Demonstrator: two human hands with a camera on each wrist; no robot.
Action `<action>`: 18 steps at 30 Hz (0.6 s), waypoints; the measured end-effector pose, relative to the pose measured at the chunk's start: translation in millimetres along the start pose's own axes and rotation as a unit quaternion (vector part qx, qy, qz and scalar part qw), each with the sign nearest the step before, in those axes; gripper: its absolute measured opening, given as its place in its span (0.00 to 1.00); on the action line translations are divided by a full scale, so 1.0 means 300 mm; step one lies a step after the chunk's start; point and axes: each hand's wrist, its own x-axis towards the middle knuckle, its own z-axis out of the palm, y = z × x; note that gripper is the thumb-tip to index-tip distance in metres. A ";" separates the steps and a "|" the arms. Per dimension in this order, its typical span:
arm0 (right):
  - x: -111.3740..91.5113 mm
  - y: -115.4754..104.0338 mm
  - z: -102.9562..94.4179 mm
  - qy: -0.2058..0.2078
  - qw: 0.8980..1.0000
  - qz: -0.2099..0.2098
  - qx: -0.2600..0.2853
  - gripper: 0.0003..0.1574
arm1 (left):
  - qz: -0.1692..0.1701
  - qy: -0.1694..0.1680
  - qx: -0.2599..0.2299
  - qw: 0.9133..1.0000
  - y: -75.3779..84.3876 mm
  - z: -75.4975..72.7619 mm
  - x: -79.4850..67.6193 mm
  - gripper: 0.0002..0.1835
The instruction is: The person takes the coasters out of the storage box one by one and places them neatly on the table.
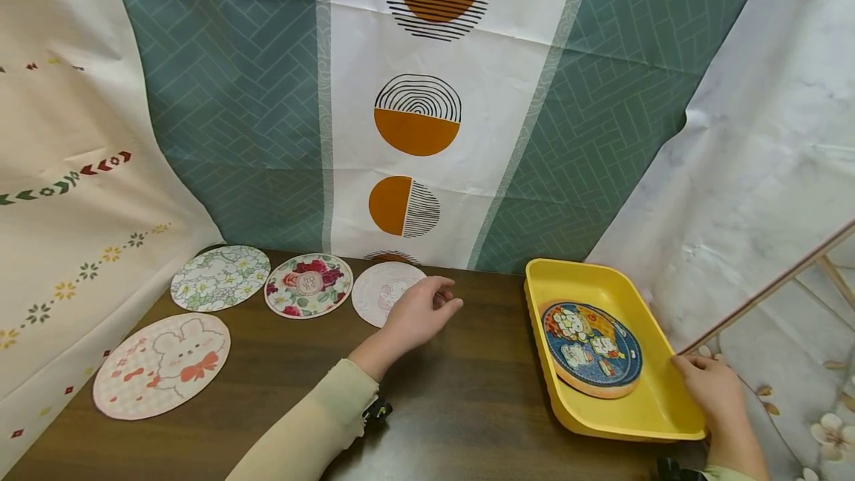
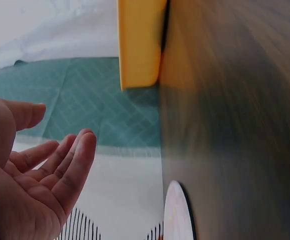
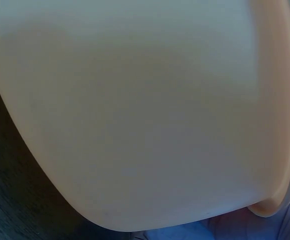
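Note:
My left hand hovers over the table beside a pale pink round coaster, covering part of its right edge in the head view. Its fingers are loosely bent with a gap to the thumb, and nothing is between them. At the right, my right hand grips the right rim of a yellow tray. Inside the tray lies a dark blue round coaster with cartoon figures, on top of a thicker tan edge. The tray's wall fills the right wrist view, where the hand is hidden.
Left of the pink coaster lie a red floral coaster, a green-and-white floral coaster and a bunny coaster. Patterned cloth hangs behind the dark wooden table. A thin wooden frame stands at the right.

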 end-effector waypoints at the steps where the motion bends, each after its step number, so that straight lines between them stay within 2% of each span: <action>1: 0.001 0.000 -0.001 0.000 1.000 0.000 0.001 0.41 | 0.002 -0.002 -0.001 1.000 0.008 0.011 0.005 0.23; 6: 0.001 -0.002 0.000 0.003 1.000 -0.010 -0.002 0.41 | 0.002 -0.010 -0.009 1.000 0.041 0.059 0.024 0.23; 18: 0.006 -0.007 -0.006 -0.005 1.000 0.001 0.010 0.40 | 0.014 -0.038 -0.013 0.999 0.108 0.174 0.063 0.24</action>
